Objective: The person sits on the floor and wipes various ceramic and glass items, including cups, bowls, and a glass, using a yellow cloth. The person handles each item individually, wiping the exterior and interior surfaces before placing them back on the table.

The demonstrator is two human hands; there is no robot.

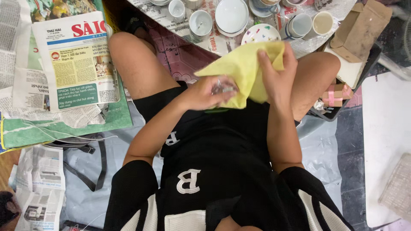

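Newspaper-covered floor with cups [200,22] and plates [231,16] lies beyond my knees, where my left hand [206,93] is clamped around a small clear glass [222,87] while my right hand [277,73], just beside it, pinches a yellow cloth [239,68] draped over it.

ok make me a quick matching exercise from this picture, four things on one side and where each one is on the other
Things:
1. yellow cloth
2. small clear glass item
3. newspaper
4. speckled plate

Places:
A. on the floor beside the left knee
B. pinched in the right hand
C. among the cups, just beyond the cloth
D. cupped in the left hand

Pairs: 1-B, 2-D, 3-A, 4-C
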